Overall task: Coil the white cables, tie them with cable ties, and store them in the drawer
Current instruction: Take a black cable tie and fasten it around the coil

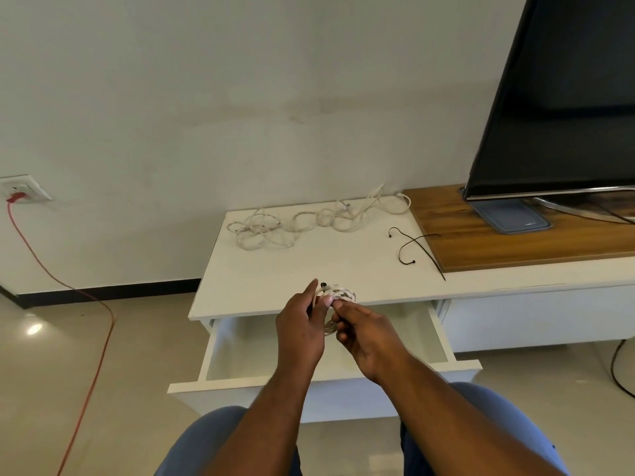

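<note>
A coiled white cable (338,293) with a black cable tie on it is held above the open white drawer (240,352). My left hand (302,326) grips the coil from the left, and my right hand (362,333) pinches it from the right. The lower part of the coil is hidden behind my fingers. Loose white cables (302,221) lie tangled along the back of the white cabinet top (275,269). Two black cable ties (414,245) lie crossed on the top to the right.
A flat-screen TV (563,97) stands on a wooden board (481,242) at the right. A red cord (82,293) runs from a wall socket (22,190) across the floor at the left. A black cord (618,369) lies on the floor at the right.
</note>
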